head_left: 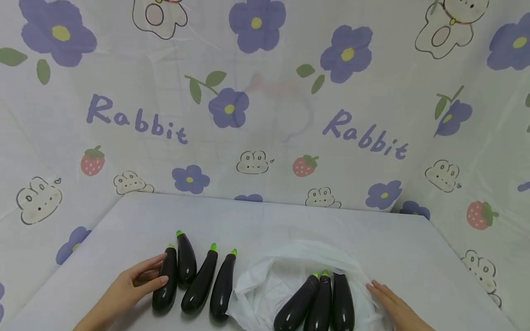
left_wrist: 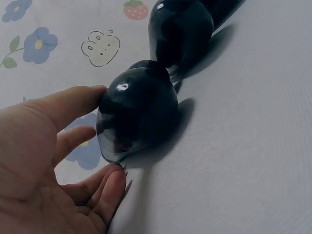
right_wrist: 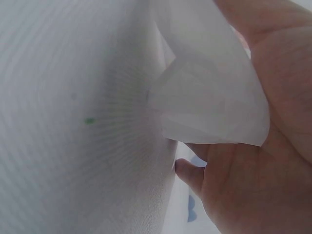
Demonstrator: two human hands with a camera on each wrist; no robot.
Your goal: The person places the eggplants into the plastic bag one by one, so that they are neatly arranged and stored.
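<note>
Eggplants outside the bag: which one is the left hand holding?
The leftmost eggplant: the left hand grips it, while the other three loose ones lie farther right, unheld.

Long, glossy black eggplants (head_left: 200, 286): inky dark all round, and you catch white highlights gleaming on their skins.
Short green stem ends (head_left: 213, 247): vivid lime, popping against all that black for you.
Thin white plastic bag (head_left: 261, 294): milky and plain, greyish in your right wrist view.
Flat white tabletop (head_left: 174, 216): pale, with a faint lilac cast for you.
White patterned fabric backdrop (head_left: 157, 87): purple-blue flowers (head_left: 257, 25) with yellow centres (head_left: 347, 54), green leaves (head_left: 216, 78), red strawberries (head_left: 304, 166) with pale dots, black-outlined rabbits (head_left: 253, 164); you read purple "Rabbit" lettering (head_left: 141, 122).
</note>
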